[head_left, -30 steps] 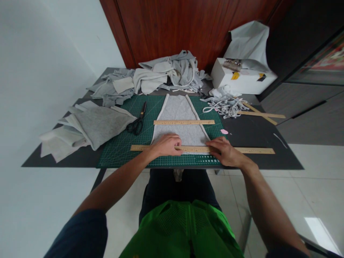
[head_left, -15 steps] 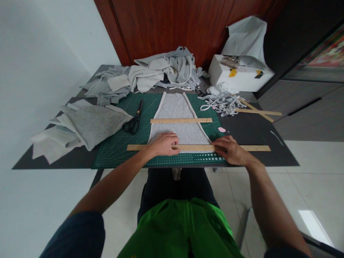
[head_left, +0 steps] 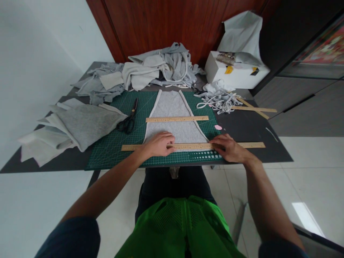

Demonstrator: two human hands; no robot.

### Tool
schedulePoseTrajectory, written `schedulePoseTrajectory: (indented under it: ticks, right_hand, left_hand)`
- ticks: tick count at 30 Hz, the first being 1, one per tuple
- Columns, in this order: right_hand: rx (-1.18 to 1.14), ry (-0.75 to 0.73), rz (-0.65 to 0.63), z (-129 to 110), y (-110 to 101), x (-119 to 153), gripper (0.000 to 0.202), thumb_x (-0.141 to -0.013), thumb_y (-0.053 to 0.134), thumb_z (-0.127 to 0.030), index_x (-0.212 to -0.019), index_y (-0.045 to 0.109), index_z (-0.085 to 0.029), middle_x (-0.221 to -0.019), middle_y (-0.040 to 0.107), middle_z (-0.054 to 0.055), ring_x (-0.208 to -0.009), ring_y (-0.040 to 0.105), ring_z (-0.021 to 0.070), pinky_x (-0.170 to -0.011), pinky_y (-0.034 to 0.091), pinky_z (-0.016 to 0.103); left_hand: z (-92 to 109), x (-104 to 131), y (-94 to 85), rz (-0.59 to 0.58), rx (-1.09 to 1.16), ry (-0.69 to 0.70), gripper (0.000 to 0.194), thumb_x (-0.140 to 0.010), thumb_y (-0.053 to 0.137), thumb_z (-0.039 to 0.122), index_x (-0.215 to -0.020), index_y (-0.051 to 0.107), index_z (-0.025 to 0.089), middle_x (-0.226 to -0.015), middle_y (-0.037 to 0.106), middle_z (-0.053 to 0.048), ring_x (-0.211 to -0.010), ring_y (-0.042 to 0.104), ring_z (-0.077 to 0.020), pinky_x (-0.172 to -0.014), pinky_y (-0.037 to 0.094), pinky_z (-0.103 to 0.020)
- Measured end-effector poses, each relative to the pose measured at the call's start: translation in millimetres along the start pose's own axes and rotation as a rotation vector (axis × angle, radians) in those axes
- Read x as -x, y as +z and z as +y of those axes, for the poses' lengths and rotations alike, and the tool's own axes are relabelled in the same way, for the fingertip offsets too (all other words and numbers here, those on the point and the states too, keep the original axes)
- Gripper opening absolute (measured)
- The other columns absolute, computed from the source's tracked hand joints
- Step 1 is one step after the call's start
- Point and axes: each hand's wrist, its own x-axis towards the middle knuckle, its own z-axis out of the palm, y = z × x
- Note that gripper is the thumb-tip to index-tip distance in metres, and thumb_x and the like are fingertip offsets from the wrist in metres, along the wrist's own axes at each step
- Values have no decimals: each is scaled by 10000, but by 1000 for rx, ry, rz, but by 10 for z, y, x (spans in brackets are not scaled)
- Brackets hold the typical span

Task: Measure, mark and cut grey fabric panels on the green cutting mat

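Note:
A grey trapezoid of cloth [head_left: 172, 104] with rolled side edges lies on the green cutting mat [head_left: 103, 152]. Across its middle rests a short wooden ruler [head_left: 177, 119]. The long wooden ruler [head_left: 192, 146] crosses its wide near end. My left hand [head_left: 161, 143] grips this ruler left of centre, fingers curled round it. Farther right, my right hand [head_left: 227, 147] pinches the same ruler near the cloth's right corner. Black-handled scissors [head_left: 127, 123] lie on the mat, left of the cloth.
Folded grey cloth [head_left: 88, 123] covers the table's left side, with heaped fabric [head_left: 161, 68] along the back. At the right are cloth strips [head_left: 220, 98], crossed wooden sticks [head_left: 254, 108], a pink scrap [head_left: 218, 127] and a white box [head_left: 231, 73].
The whole view has shifted slightly, so the table's contents appear a little farther left. Both hands keep their places on the long ruler.

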Motion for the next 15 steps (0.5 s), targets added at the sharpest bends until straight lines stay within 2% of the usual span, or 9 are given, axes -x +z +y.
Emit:
schedulePoseTrajectory:
  ticks: [10, 15]
  right_hand:
    - [-6, 17, 15, -46, -13, 1, 289, -959, 613, -298, -1216, 742, -265, -1206, 716, 106, -1136, 620, 315, -1026, 514, 558]
    - [16, 0, 73, -160, -29, -82, 244, -982, 609, -350, -1125, 787, -265, -1172, 723, 110, -1132, 632, 323, -1044, 506, 578]
  left_hand:
    - [-2, 29, -26, -12, 0, 33, 164, -862, 715, 327, -793, 636, 202, -817, 618, -15, -848, 602, -201, -826, 471, -340]
    - [-74, 51, -66, 18, 95, 47, 216, -982, 560, 286, -880, 732, 204, -850, 686, -33, -845, 636, -184, -842, 502, -337]
